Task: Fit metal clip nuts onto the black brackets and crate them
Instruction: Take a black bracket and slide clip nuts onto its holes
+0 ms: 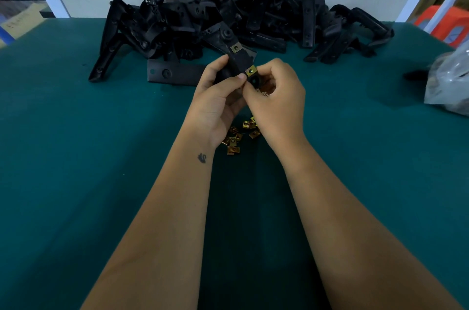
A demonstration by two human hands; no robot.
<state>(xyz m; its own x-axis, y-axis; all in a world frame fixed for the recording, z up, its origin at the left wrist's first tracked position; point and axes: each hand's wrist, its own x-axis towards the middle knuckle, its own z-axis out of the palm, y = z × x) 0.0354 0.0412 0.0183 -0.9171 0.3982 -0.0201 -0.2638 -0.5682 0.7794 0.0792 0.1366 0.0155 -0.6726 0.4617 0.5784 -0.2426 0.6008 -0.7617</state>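
Above the green table, my left hand grips a black bracket from below. One brass clip nut sits on the bracket's upper part. My right hand pinches a second clip nut at the bracket's near end, thumb meeting my left thumb. Several loose brass clip nuts lie on the cloth under my wrists, partly hidden by them. A big heap of black brackets lies at the back of the table.
The table's green cloth stretches wide on both sides. A clear plastic bag with dark contents lies at the right edge. A single flat bracket lies just left of my hands. No crate is in view.
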